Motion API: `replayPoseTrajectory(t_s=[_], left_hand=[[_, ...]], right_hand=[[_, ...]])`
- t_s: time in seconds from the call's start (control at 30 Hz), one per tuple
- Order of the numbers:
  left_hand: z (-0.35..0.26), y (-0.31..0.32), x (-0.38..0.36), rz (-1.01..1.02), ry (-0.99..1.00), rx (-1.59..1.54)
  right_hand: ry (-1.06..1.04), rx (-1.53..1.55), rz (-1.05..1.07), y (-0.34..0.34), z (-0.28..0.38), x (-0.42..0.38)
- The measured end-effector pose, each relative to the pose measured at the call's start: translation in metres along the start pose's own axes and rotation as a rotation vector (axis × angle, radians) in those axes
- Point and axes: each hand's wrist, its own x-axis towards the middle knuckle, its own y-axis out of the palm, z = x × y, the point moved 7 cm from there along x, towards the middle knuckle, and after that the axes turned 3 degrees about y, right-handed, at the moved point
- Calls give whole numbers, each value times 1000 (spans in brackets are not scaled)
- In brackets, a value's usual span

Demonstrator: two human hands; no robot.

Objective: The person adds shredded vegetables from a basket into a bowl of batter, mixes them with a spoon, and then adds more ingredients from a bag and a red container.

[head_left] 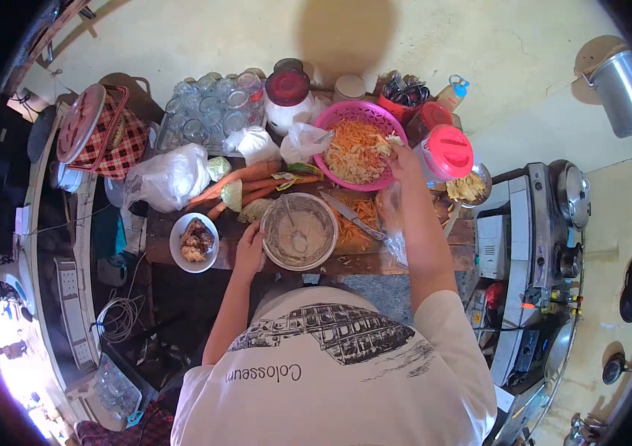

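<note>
My left hand point(250, 249) grips the left rim of a metal bowl point(265, 251), its fingers closed there. Inside sits pale, wet batter point(314, 236) with a spoon point(293, 223) resting in it. My right hand point(405, 162) reaches over the right side of a pink basket point(322, 168), closed on some pale shredded vegetables. Shredded carrot point(357, 140) and paler shreds point(360, 172) fill the basket. A knife point(357, 217) lies right of the bowl, on and beside loose carrot shreds point(349, 236).
Whole carrots point(256, 172) and cabbage pieces point(232, 196) lie behind the bowl. At left are a white bowl of dark food point(197, 241) and a plastic bag point(171, 178). A tray of glasses point(212, 111) and a pink-lidded jug point(449, 152) stand farther back. A stove point(546, 223) is at right.
</note>
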Motion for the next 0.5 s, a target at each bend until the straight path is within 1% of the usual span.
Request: replayPoseTrajectory(t_s=[0.1,0.23,0.33,0.43,0.5], left_hand=[[-13,3,-7,21,-38,-27],[-12,2,-9,9,-28,-52],[-12,1,-12,11,-57,-61],[-15,0,-15,11,-79,-54],[-10,-1,-14,4,-63,-78]], right_hand=[[15,-8,-2,4,0,-9],[39,31,27,4,-5,0],[25,24,-36,2,-5,-5],[26,-3,71,8,-4,-6],[20,6,54,11,-5,-8]])
